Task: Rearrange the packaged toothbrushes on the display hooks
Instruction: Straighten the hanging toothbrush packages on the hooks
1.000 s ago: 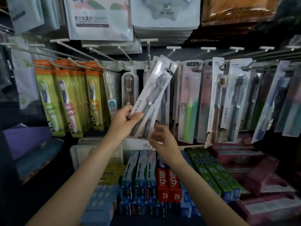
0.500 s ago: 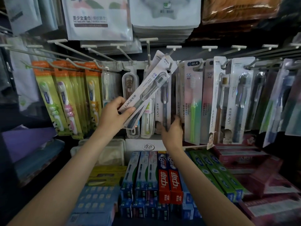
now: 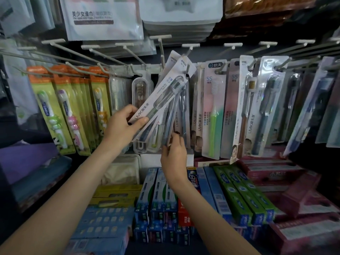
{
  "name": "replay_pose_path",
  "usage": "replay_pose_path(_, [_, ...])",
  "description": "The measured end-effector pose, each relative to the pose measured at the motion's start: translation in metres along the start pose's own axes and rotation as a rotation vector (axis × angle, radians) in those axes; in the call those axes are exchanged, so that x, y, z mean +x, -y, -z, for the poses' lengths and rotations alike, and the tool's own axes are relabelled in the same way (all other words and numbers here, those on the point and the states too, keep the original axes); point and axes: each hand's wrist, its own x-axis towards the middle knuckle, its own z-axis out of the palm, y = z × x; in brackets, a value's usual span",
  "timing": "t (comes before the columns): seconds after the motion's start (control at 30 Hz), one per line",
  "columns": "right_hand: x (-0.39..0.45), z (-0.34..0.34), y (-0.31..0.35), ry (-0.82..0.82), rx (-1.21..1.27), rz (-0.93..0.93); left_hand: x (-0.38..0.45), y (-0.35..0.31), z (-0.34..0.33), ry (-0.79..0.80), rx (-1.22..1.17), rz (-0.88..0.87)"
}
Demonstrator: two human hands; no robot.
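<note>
My left hand [image 3: 122, 125] grips the lower end of a white LMK toothbrush pack [image 3: 161, 94] that tilts up to the right, its top end at a centre display hook [image 3: 186, 69]. Right behind it sits a second white pack [image 3: 172, 60]. My right hand [image 3: 174, 151] pinches the bottom edge of a clear toothbrush pack [image 3: 171, 124] hanging just below and behind the tilted one. More LMK packs [image 3: 265, 107] hang on hooks to the right, and a pink and green SS pack [image 3: 214, 111] hangs next to the centre.
Orange and green children's toothbrush packs [image 3: 64, 107] hang on the left hooks. Several bare hook arms [image 3: 77, 52] stick out towards me above them. Toothpaste boxes [image 3: 239, 196] are stacked on the shelf below. Wipe packs [image 3: 103, 17] hang overhead.
My left hand has shifted the white pack up and right, bringing its top end to the centre hook. My right hand rose from below and now pinches the hanging pack's bottom edge.
</note>
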Motion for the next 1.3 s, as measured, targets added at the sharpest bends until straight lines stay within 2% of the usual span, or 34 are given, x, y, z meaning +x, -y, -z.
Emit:
replay_pose_path(0.1, [0.0,0.0,-0.001,0.018,-0.027,0.021,-0.001,0.0,-0.002,-0.002,-0.004,0.003])
replay_pose_path(0.27, [0.002,0.001,-0.015,-0.17,-0.141,0.111,-0.003,0.0,-0.004,0.013,0.009,-0.009])
replay_pose_path(0.43, [0.015,0.012,-0.024,0.065,-0.068,-0.058,-0.005,0.0,-0.005,0.012,0.014,-0.012])
replay_pose_path(0.57, [0.01,0.009,-0.018,0.034,-0.004,-0.057,-0.004,0.001,-0.006,0.014,0.017,0.001])
replay_pose_path(0.7, [-0.001,0.0,-0.007,0.012,0.047,0.025,-0.003,0.001,-0.005,0.011,-0.008,0.003])
replay_pose_path(0.9, [-0.002,-0.004,-0.007,0.03,0.064,0.055,-0.003,0.001,-0.002,0.015,0.009,-0.006])
replay_pose_path(1.0, [-0.002,0.001,-0.012,0.08,0.082,0.049,-0.005,0.0,-0.003,0.021,0.014,-0.005])
replay_pose_path(1.07, [-0.001,0.008,-0.014,0.139,0.185,0.018,-0.005,-0.001,-0.003,0.027,0.021,-0.003])
replay_pose_path(1.17, [0.012,0.021,-0.016,0.036,0.332,-0.125,-0.005,-0.002,-0.002,0.03,0.022,-0.003])
replay_pose_path(1.3, [0.035,0.017,-0.019,-0.132,0.183,-0.131,-0.005,-0.002,-0.005,0.023,0.031,-0.009])
